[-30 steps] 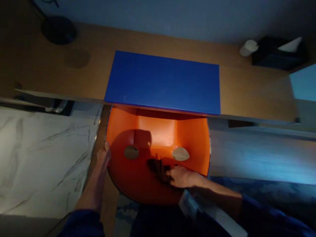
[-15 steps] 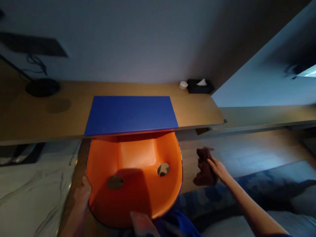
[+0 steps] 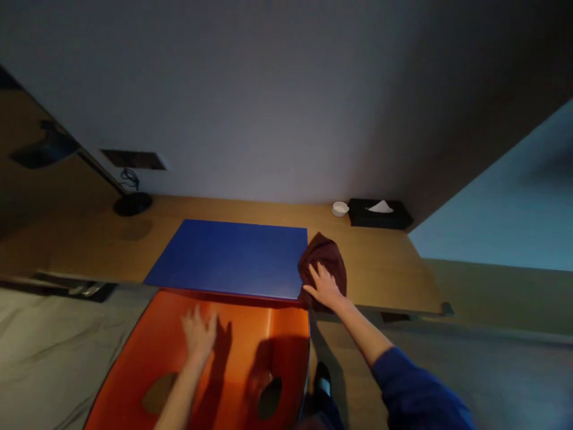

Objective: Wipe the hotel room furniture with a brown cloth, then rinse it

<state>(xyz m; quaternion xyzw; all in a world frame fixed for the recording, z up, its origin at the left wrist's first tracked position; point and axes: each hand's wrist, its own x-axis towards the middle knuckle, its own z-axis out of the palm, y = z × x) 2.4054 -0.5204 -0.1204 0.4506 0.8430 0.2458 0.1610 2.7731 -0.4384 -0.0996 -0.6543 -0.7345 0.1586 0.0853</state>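
Evidently, the dark red cloth is soft and light, a limp piece of fabric that should give under the fingers and fold wherever it is pushed. It lies bunched at the right end of the blue panel, overlapping the near right corner and spilling onto the wooden table, with its near end at the front edge. It looks hard to damage; the likelier trouble is sliding, since the panel seems smooth and would offer little friction. To lift it, a pinch of the raised folds near the middle would serve best (the far tip is probably only a loose flap); to press it down, a flat palm suits it better.

The right hand rests on the cloth from the near side, fingers spread, so its grip is wide, laid over the fabric rather than closed around it. The left hand, somewhat blurred, is over the orange chair with fingers apart and nothing visible in its grip; whether it touches the seat I cannot tell.

Farther out, a small white cup and a black tissue box stand at the far right, and a lamp base at the far left.
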